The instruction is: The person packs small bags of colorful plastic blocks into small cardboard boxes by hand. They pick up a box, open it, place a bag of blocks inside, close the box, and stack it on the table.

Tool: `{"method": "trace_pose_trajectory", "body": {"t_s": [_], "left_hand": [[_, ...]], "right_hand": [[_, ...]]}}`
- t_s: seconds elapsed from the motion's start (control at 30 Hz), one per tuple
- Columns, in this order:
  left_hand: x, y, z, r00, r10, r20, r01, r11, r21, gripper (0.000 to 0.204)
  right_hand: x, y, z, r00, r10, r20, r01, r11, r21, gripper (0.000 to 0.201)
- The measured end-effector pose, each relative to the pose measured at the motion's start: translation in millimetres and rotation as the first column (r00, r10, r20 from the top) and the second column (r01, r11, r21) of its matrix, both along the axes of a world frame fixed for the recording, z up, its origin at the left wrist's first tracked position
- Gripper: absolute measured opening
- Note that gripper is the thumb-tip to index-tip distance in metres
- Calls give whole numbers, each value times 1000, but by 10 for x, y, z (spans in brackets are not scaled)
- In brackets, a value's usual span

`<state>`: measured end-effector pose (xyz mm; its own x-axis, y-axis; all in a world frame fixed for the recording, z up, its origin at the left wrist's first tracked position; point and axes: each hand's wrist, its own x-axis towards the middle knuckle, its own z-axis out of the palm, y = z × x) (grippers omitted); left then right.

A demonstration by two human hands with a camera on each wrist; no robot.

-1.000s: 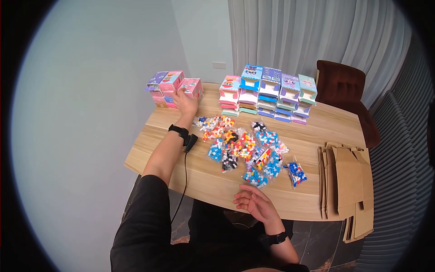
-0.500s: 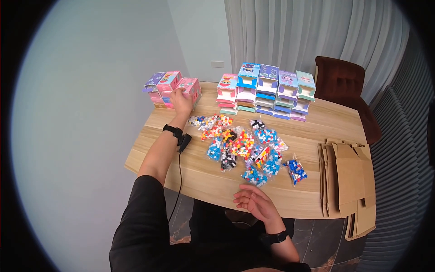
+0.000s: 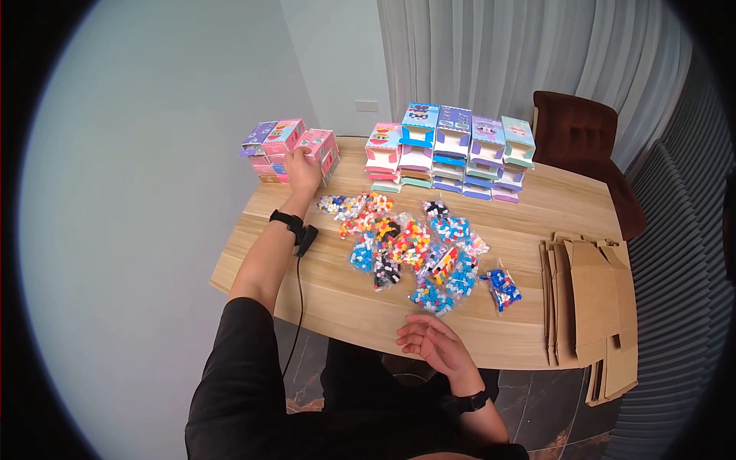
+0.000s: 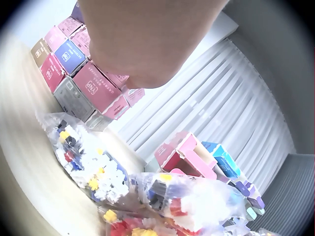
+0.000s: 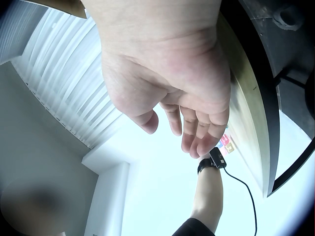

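At the far left of the table, my left hand [image 3: 304, 170] grips a pink box [image 3: 317, 140] at the right end of a stack of small printed boxes [image 3: 284, 132]. In the left wrist view the palm and wrist cover part of the box stack [image 4: 93, 86], and the fingertips are hidden. My right hand [image 3: 431, 341] is held at the table's front edge, palm turned up and fingers loosely bent, with nothing in it. Between the hands lie several clear bags of colourful small building bricks [image 3: 410, 241].
Several opened boxes [image 3: 452, 146] stand stacked at the back, flaps toward me. One bag of blue bricks [image 3: 502, 290] lies apart. Flattened brown cardboard [image 3: 594, 299] leans at the table's right side. A brown chair [image 3: 579, 138] stands behind; a black cable [image 3: 297, 314] hangs from my left wrist.
The head view has shifted slightly. My left hand stays at the pink box, its fingers a little more drawn in. My right hand has hardly moved.
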<state>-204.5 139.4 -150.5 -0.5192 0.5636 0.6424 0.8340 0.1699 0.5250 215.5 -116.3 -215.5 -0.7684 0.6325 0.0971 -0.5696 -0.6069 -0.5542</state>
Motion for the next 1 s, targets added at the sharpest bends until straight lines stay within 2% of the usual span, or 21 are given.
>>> {"method": "trace_pose_trajectory", "body": {"t_s": [0.17, 0.27, 0.33, 0.43, 0.47, 0.57, 0.67, 0.77, 0.97, 1.0], "left_hand": [[77, 9, -12, 993, -55, -103, 64, 995, 78, 29], [239, 71, -30, 965, -255, -56, 257, 965, 47, 28], [392, 164, -65, 857, -479, 189, 501, 861, -87, 42], [810, 214, -13, 855, -496, 155, 519, 817, -250, 61], [897, 235, 107, 833, -498, 242, 552, 780, -295, 74], [1012, 361, 160, 842, -526, 117, 536, 796, -280, 73], [1049, 474, 186, 899, -422, 114, 434, 832, -345, 70], [1055, 506, 213, 927, -350, 134, 375, 855, -359, 59], [911, 398, 258, 956, -262, 129, 283, 942, -183, 35], [831, 360, 255, 952, -283, 118, 298, 944, -141, 33]], "right_hand": [[2, -7, 15, 1000, -7, 27, 7, 1000, -4, 44], [-1, 2, 9, 1000, 10, -2, -10, 1000, 11, 40], [-3, 3, 8, 1000, 13, -1, -13, 1000, 10, 40], [4, 1, 15, 1000, 15, -8, -15, 1000, 3, 39], [6, 1, 16, 1000, 12, -12, -12, 1000, 0, 39], [12, 0, 15, 1000, 8, -12, -8, 1000, 0, 38], [20, -8, 29, 1000, -5, 31, 5, 1000, 1, 42], [16, -5, 27, 1000, 1, 27, -1, 1000, 2, 42], [9, -1, 37, 999, 6, 46, -6, 1000, 7, 42], [4, -2, 29, 999, 2, 44, -2, 1000, 8, 42]]}}
